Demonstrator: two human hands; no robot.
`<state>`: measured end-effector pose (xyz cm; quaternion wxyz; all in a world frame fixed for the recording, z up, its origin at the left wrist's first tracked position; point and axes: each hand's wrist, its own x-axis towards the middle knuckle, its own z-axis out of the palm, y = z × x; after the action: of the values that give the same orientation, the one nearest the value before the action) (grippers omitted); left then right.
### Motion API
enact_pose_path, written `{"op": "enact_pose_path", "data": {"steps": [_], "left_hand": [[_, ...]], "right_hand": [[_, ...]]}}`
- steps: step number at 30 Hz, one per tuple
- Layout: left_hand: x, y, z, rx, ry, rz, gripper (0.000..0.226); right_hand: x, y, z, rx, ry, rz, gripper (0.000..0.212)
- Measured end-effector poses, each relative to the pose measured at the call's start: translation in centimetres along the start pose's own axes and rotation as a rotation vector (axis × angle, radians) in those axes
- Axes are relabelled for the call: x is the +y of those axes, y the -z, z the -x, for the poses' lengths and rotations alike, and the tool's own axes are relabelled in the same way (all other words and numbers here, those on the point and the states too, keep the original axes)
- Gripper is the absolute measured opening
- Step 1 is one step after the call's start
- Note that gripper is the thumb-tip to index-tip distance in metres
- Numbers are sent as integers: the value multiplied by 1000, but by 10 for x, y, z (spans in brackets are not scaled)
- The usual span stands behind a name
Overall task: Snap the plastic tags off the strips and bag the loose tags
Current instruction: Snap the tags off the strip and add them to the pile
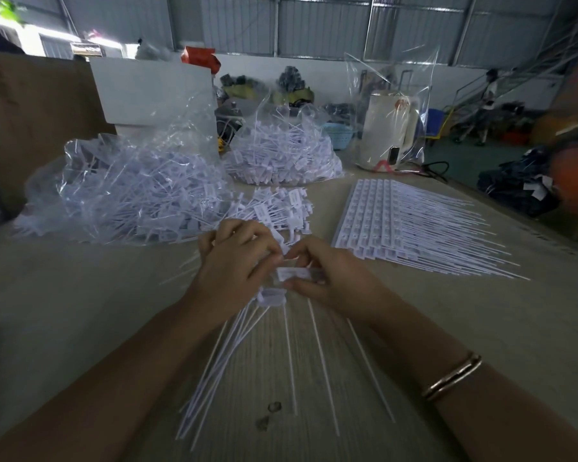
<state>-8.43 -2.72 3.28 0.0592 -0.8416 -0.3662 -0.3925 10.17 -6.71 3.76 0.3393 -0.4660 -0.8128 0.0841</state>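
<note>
My left hand (237, 261) and my right hand (327, 278) meet over the middle of the table, both gripping a strip of white plastic tags (296, 274). Its long thin tails (247, 355) fan down toward me. My left hand also holds a bunch of tags whose tails point left. A stack of unbroken strips (391, 225) lies to the right. Loose tags (274, 208) are piled just beyond my hands. A clear bag (121, 191) of loose tags lies at the left, and a second bag (281, 155) sits behind the pile.
A white kettle-like appliance (389, 131) inside a clear bag stands at the back right. A white box (151, 91) and brown cardboard (30, 118) rise at the back left. The table's right edge (521, 221) runs diagonally; dark bundles lie on the floor past it.
</note>
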Motion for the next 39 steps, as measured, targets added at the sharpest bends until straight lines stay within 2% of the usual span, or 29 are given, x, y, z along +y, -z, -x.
{"op": "enact_pose_path", "data": {"steps": [3, 6, 12, 15, 17, 21, 25, 28, 32, 36, 39], "left_hand": [[7, -6, 1, -10, 10, 64, 48], [7, -9, -1, -119, 61, 164, 52], [3, -4, 4, -92, 164, 153, 50], [5, -2, 3, -69, 114, 194, 45], [6, 1, 2, -54, 27, 199, 43], [-1, 8, 3, 16, -58, 156, 36], [-14, 12, 7, -17, 94, 113, 42], [-8, 4, 3, -21, 121, 32, 46], [7, -6, -2, -69, 86, 204, 53], [5, -10, -1, -118, 104, 321, 33], [2, -9, -1, -107, 135, 306, 42]], "right_hand": [[-3, -2, 0, 34, 11, 13, 35], [-4, -1, -1, 18, 17, -6, 35], [14, 12, 2, -24, -53, 60, 20], [16, 13, 3, -15, -70, 63, 10], [14, 13, 3, -41, -105, -66, 5], [19, 26, 5, 11, -173, -197, 20], [27, 33, 13, 49, -183, -124, 8], [14, 15, 6, -14, -81, -49, 17], [-1, 0, -2, 35, 49, -21, 27], [-1, 7, 1, 23, 16, -102, 32], [6, 14, 4, 1, -15, -65, 25]]}}
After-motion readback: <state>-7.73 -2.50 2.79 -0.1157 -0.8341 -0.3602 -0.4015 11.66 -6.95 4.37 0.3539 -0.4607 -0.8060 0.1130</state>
